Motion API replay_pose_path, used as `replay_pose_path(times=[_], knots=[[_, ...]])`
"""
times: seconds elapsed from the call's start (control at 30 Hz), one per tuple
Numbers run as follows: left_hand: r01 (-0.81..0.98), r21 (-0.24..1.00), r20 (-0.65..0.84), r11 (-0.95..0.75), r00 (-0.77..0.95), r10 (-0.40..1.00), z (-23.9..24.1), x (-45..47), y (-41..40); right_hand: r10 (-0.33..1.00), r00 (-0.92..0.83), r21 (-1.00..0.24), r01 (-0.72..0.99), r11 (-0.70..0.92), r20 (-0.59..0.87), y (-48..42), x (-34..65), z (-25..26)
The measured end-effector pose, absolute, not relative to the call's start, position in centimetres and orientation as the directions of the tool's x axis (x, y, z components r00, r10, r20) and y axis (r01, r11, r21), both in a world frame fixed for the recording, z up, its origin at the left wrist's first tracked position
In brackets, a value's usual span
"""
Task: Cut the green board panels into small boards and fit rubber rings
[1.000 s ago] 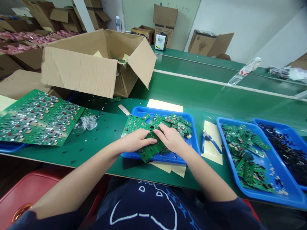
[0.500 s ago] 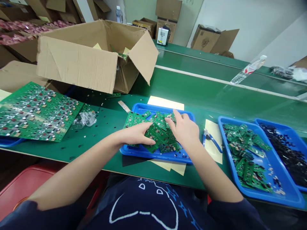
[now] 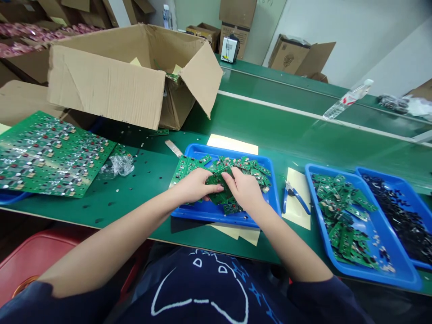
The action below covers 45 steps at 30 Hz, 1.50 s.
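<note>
Both my hands grip a green circuit board point(image 3: 218, 181) above a blue tray point(image 3: 202, 219). My left hand point(image 3: 195, 185) is closed on its left side, thumb lying over the face. My right hand point(image 3: 245, 189) pinches its right side, and the fingers beneath the board are hidden. Loose circuit boards point(image 3: 256, 171) lie heaped in the tray behind my hands. A larger board piece point(image 3: 184, 171) rests at the tray's left end. To the right, blue-handled cutters point(image 3: 294, 197) lie on yellow paper point(image 3: 302, 218).
A large board panel point(image 3: 50, 157) stands on the left beside crumpled clear plastic point(image 3: 121, 165). An open cardboard box point(image 3: 108, 85) stands behind. At right are a tray of boards point(image 3: 401, 274) and a tray of black parts point(image 3: 401, 211). A bottle point(image 3: 347, 100) leans farther back.
My right hand has moved left and toward me from the heap and now grips the board that my left hand holds. The view has shifted slightly.
</note>
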<state>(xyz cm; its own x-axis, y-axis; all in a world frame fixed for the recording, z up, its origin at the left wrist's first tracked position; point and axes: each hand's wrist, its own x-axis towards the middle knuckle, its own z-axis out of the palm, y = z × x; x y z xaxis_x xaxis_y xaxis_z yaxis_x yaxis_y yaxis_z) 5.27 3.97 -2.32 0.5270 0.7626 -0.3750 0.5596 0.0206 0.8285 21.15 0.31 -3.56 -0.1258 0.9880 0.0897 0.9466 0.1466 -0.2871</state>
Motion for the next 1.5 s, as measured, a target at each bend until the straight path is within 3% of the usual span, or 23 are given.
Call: replay_pose_path(times=[0.13,0.27,0.37,0.47,0.57,0.63,0.87,1.0,1.1,1.17,1.23,1.4,1.5], knots=[[0.613,0.790,-0.366,0.021,0.444,0.818,-2.4,5.9,4.1,0.994,-0.045,-0.138,0.989,0.058,0.098,0.8,20.4,-3.8],[0.565,0.824,-0.357,0.035,0.472,0.806,-1.9,5.7,4.2,0.998,0.062,-0.112,0.992,-0.058,0.030,1.5,21.3,-3.2],[0.461,0.887,-0.334,0.040,0.577,0.745,-1.3,5.1,4.2,0.990,0.098,-0.135,0.987,-0.085,0.098,1.1,22.2,-2.4],[0.420,0.908,-0.285,-0.014,0.642,0.712,-1.2,5.0,4.0,0.981,0.032,-0.215,0.977,0.010,0.192,0.3,22.6,-1.7],[0.406,0.911,-0.229,-0.077,0.651,0.724,-1.8,5.4,4.0,0.985,-0.168,-0.381,0.909,0.170,0.038,-0.1,22.4,-1.5],[0.393,0.919,-0.243,-0.039,0.641,0.728,-2.2,5.7,4.0,0.967,-0.245,-0.405,0.893,0.197,-0.071,-0.1,22.2,-1.8],[0.447,0.884,-0.399,0.137,0.569,0.719,-2.3,6.9,3.4,0.994,-0.092,-0.162,0.982,0.100,0.058,0.0,21.1,-3.8],[0.489,0.865,-0.406,0.112,0.552,0.728,-2.4,7.6,3.5,1.000,-0.021,-0.141,0.990,0.023,0.014,0.4,22.0,-3.5],[0.664,0.728,-0.306,-0.173,0.540,0.784,-2.8,7.8,3.6,0.998,0.069,-0.154,0.986,-0.067,0.006,0.8,23.2,-2.9],[0.769,0.518,-0.211,-0.374,0.539,0.816,-2.8,7.6,3.4,0.995,0.100,-0.166,0.981,-0.096,0.017,0.9,24.0,-2.5],[0.821,0.336,-0.139,-0.461,0.528,0.838,-2.7,7.0,2.9,0.992,0.116,-0.172,0.979,-0.108,0.041,0.9,24.6,-2.4],[0.948,0.029,-0.060,-0.316,0.318,0.946,-2.4,4.6,1.5,0.995,0.067,-0.252,0.967,-0.048,0.067,0.3,24.8,-2.7],[0.973,-0.018,-0.058,-0.229,0.227,0.972,-3.3,3.5,1.4,0.997,-0.052,-0.341,0.938,0.068,0.056,0.1,23.8,-3.2]])
